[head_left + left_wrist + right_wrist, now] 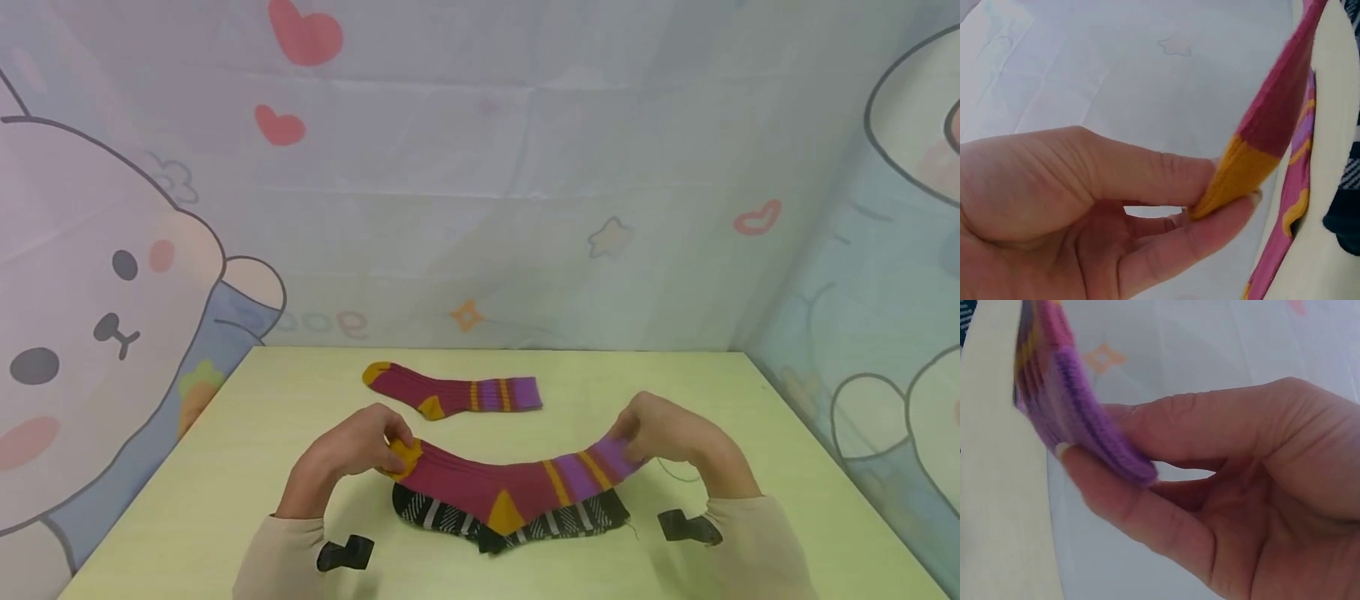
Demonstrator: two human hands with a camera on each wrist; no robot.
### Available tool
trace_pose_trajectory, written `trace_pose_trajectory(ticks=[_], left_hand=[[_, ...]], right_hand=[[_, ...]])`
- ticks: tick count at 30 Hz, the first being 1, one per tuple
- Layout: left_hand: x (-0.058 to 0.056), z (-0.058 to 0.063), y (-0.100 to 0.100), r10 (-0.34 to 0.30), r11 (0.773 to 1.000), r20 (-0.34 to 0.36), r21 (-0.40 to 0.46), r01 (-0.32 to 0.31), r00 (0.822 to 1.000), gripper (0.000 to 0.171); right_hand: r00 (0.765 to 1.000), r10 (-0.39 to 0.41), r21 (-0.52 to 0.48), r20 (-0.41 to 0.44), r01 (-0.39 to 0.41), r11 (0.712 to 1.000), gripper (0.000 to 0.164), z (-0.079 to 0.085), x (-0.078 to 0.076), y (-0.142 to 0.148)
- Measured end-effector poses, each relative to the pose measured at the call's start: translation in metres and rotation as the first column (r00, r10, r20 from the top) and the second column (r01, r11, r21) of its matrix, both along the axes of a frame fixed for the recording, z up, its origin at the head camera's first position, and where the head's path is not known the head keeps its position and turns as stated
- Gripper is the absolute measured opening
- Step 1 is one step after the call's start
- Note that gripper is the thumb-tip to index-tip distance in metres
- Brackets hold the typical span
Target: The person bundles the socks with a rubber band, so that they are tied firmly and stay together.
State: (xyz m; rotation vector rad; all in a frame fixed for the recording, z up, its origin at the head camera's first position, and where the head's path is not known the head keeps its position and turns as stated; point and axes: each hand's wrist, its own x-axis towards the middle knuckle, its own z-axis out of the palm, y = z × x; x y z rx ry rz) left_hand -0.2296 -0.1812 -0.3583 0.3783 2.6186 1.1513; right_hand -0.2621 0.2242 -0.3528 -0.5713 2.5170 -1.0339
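A maroon sock [480,483] with mustard toe and heel and a purple striped cuff sags between both hands. My left hand [367,442] pinches its mustard toe [1235,178] between thumb and fingers. At the other end my right hand [663,429] pinches the purple cuff [1085,419]. Below the held sock, partly hidden by it, a black-and-white patterned sock [438,512] lies on the table. A second maroon sock [450,396] of the same pattern lies flat farther back, toe to the left.
The pale yellow table [187,500] ends at a back edge against a printed cloth backdrop [525,167]. Cloth also hangs along both sides. Black camera mounts [345,552] are worn near each wrist, over light sleeves.
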Motion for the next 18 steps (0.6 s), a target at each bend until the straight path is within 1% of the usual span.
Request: trace_pose_trajectory(ticks=[4, 7, 12, 16, 18], left_hand=[[-0.002, -0.006, 0.003, -0.009, 0.999, 0.012, -0.03, 0.009, 1.0, 0.021], [-0.004, -0.011, 0.006, 0.004, 0.999, 0.02, -0.054, -0.003, 1.0, 0.024], [-0.007, -0.018, 0.009, 0.026, 0.995, 0.017, -0.1, -0.024, 1.0, 0.027], [-0.008, -0.021, 0.009, 0.041, 0.986, 0.003, -0.162, -0.04, 0.999, 0.029], [-0.007, -0.022, 0.009, 0.045, 0.98, -0.004, -0.193, -0.045, 0.999, 0.03]], right_hand=[[1.0, 0.03, 0.069, -0.009, -0.029, 0.997, 0.03, -0.004, 0.0, 0.0], [1.0, 0.025, 0.127, -0.011, -0.024, 0.992, 0.03, -0.006, 0.002, -0.001], [0.998, 0.051, 0.215, -0.038, -0.041, 0.976, 0.025, -0.007, 0.004, -0.007], [0.996, 0.072, 0.247, -0.05, -0.058, 0.967, 0.025, -0.011, 0.006, -0.015], [0.996, 0.079, 0.265, -0.046, -0.064, 0.962, 0.034, -0.014, 0.007, -0.02]])
